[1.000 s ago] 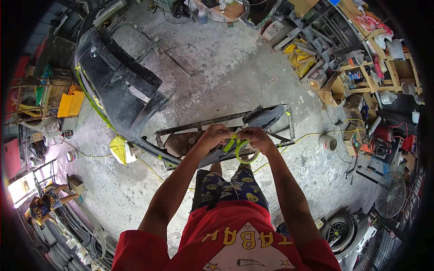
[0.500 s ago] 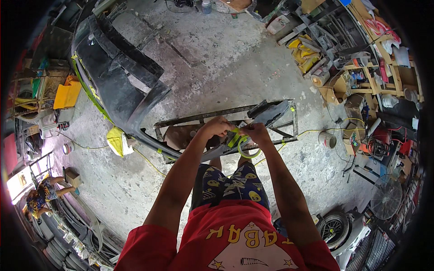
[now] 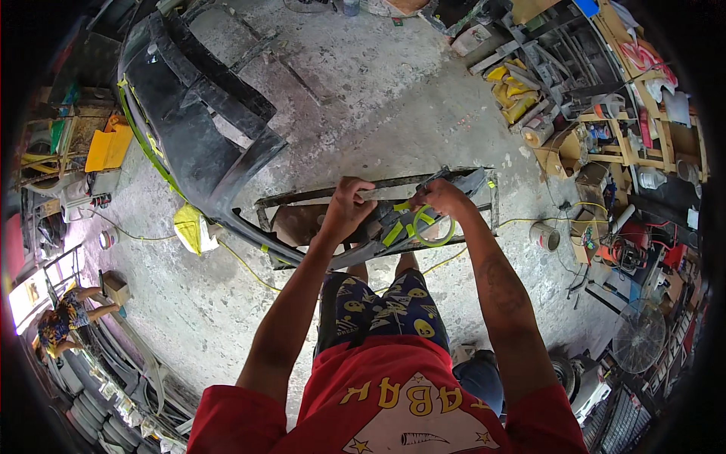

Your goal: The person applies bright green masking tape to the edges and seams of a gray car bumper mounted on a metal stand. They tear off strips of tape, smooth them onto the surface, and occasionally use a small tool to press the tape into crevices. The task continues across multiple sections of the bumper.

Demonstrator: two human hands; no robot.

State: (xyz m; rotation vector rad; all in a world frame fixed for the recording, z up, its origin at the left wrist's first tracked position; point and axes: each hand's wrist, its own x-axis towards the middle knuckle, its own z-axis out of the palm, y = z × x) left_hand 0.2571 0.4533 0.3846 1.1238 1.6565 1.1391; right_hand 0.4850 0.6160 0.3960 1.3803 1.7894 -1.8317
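Note:
A dark grey car bumper (image 3: 193,140) curves from the far left round to just in front of my legs, its near end propped on a black metal frame (image 3: 495,208). Several short strips of yellow-green masking tape (image 3: 392,234) stick to that near end. My right hand (image 3: 445,198) is closed over it, with a roll of masking tape (image 3: 452,233) hanging below the fingers. To its left, my left hand (image 3: 349,208) is raised above the bumper, thumb and fingers curled toward each other; whether something thin is between them is unclear.
A yellow cable (image 3: 522,220) runs over the concrete floor, past a yellow-and-white bag (image 3: 194,229). A metal can (image 3: 544,236), a fan (image 3: 639,336) and cluttered shelves line the right. Another person (image 3: 68,314) is at the far left, beside stacked bumpers.
My hands have moved apart: the left went left and up, the right went right and up with the tape roll. More tape strips now show on the bumper between them.

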